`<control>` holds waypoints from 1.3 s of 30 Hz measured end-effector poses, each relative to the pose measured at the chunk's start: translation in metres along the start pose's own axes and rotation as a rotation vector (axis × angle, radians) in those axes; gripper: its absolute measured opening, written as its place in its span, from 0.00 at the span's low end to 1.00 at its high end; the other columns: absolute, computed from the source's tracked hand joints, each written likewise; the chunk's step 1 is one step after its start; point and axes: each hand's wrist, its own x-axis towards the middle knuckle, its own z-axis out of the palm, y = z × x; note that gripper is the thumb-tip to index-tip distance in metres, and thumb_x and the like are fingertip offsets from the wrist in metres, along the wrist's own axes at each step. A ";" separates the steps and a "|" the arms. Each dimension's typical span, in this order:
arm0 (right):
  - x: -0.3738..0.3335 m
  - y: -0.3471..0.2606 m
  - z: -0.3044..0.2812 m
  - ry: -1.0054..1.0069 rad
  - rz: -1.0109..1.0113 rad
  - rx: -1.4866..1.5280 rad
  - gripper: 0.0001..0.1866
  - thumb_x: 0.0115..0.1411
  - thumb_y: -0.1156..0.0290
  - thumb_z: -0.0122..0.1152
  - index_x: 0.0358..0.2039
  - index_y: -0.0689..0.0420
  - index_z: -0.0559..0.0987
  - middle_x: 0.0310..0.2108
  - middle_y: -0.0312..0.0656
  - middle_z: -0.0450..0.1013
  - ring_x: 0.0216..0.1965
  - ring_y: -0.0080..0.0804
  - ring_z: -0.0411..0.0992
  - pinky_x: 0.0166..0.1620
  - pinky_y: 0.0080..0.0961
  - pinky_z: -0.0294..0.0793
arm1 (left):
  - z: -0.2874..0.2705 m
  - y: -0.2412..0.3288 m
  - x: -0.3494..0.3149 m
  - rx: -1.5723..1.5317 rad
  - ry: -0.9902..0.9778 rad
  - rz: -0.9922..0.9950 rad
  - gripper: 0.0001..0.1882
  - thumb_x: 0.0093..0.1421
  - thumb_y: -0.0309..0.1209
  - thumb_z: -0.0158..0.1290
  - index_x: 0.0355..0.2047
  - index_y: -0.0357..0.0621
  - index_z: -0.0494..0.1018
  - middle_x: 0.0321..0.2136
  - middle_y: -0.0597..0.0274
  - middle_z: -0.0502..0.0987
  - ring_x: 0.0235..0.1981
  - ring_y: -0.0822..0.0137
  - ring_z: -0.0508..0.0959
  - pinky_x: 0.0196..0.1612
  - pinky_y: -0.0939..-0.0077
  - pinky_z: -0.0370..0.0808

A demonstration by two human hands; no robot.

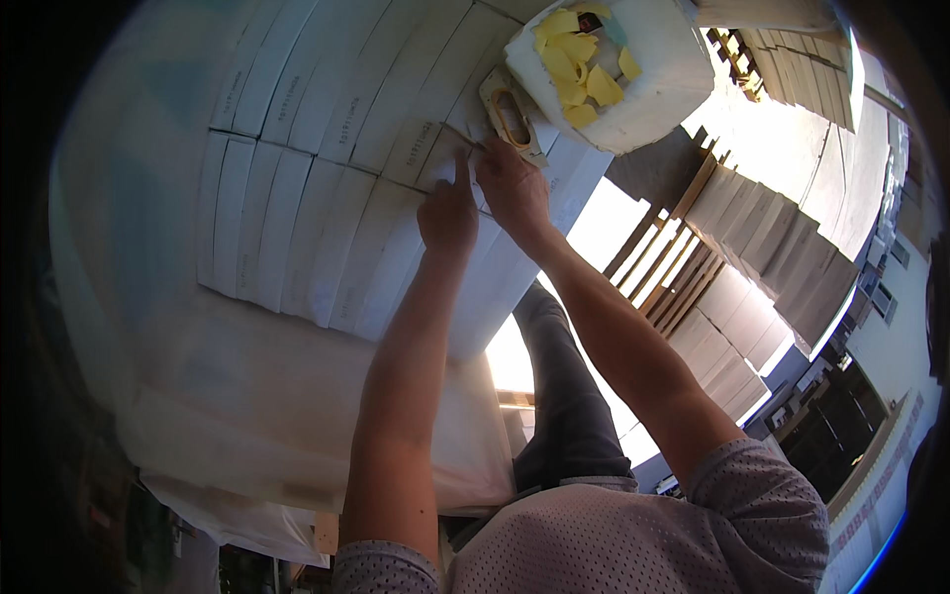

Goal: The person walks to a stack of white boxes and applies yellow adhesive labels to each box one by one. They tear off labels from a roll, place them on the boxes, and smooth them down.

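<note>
White flat boxes [341, 198] stand in tight rows beneath my hands. My left hand [448, 215] rests over them with its index finger stretched out and the other fingers curled; I see nothing in it. My right hand [513, 188] is closed with its fingertips low over a box. From those fingertips a thin dark strip [458, 133] sticks out to the left, too small to name. Just beyond that hand lies a pale flat object with an oval opening and a tan ring [512, 116]. Curled fingers hide part of what the right hand grips.
A white container [665, 84] with several yellow scraps [572, 59] stands at the far right of the boxes. Stacked cartons [772, 233] and wooden pallets [668, 262] are to the right on the bright floor. Cloudy plastic film [327, 396] hangs on the near side of the stack.
</note>
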 end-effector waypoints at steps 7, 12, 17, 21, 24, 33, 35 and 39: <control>-0.041 0.023 -0.011 -0.097 -0.088 0.182 0.17 0.60 0.70 0.58 0.49 0.63 0.76 0.30 0.45 0.80 0.34 0.40 0.80 0.40 0.32 0.77 | -0.005 -0.010 0.002 0.018 -0.046 0.034 0.37 0.58 0.33 0.54 0.68 0.61 0.56 0.24 0.61 0.75 0.23 0.61 0.80 0.24 0.68 0.77; -0.072 0.022 -0.010 -0.165 -0.043 0.195 0.17 0.60 0.70 0.59 0.49 0.63 0.77 0.30 0.45 0.80 0.34 0.38 0.80 0.40 0.30 0.77 | -0.013 -0.021 0.006 -0.023 -0.123 0.149 0.38 0.58 0.33 0.54 0.69 0.62 0.54 0.26 0.57 0.76 0.26 0.56 0.81 0.29 0.61 0.79; -0.091 0.017 -0.012 -0.168 -0.025 0.147 0.16 0.59 0.70 0.61 0.47 0.62 0.78 0.30 0.45 0.79 0.33 0.36 0.79 0.41 0.30 0.77 | -0.012 -0.018 -0.034 -0.254 -0.210 -0.007 0.26 0.62 0.32 0.49 0.61 0.54 0.63 0.30 0.53 0.78 0.27 0.54 0.81 0.32 0.60 0.79; -0.107 0.011 -0.021 -0.262 -0.086 0.246 0.16 0.57 0.69 0.65 0.46 0.60 0.80 0.38 0.45 0.78 0.36 0.35 0.77 0.42 0.30 0.76 | -0.014 -0.032 -0.080 -1.128 -0.480 -0.279 0.20 0.69 0.41 0.42 0.57 0.44 0.67 0.22 0.56 0.76 0.20 0.60 0.76 0.24 0.66 0.72; -0.119 0.004 -0.031 -0.369 -0.192 0.240 0.16 0.55 0.68 0.67 0.44 0.58 0.81 0.41 0.43 0.76 0.38 0.36 0.76 0.42 0.31 0.76 | -0.036 -0.037 -0.121 -1.588 -0.586 -0.424 0.23 0.72 0.46 0.38 0.51 0.42 0.70 0.19 0.57 0.75 0.16 0.64 0.72 0.20 0.70 0.69; -0.149 -0.010 -0.053 -0.665 -0.177 0.325 0.14 0.56 0.72 0.68 0.43 0.58 0.81 0.33 0.40 0.74 0.31 0.27 0.77 0.36 0.25 0.79 | -0.061 -0.037 -0.167 -1.937 -0.510 -0.510 0.31 0.70 0.55 0.31 0.40 0.42 0.73 0.21 0.56 0.75 0.19 0.62 0.75 0.23 0.69 0.71; -0.152 -0.012 -0.058 -0.687 -0.135 0.338 0.13 0.57 0.73 0.67 0.44 0.59 0.81 0.32 0.39 0.74 0.29 0.26 0.78 0.35 0.23 0.80 | -0.072 -0.035 -0.170 -2.024 -0.576 -0.524 0.33 0.70 0.57 0.30 0.41 0.42 0.73 0.22 0.55 0.76 0.20 0.61 0.76 0.23 0.69 0.72; -0.159 -0.019 -0.073 -0.742 -0.087 0.365 0.12 0.59 0.75 0.65 0.44 0.59 0.81 0.31 0.39 0.75 0.30 0.26 0.79 0.35 0.23 0.80 | -0.106 -0.033 -0.176 -2.177 -0.752 -0.683 0.34 0.69 0.58 0.29 0.42 0.41 0.74 0.24 0.55 0.76 0.21 0.60 0.77 0.22 0.68 0.72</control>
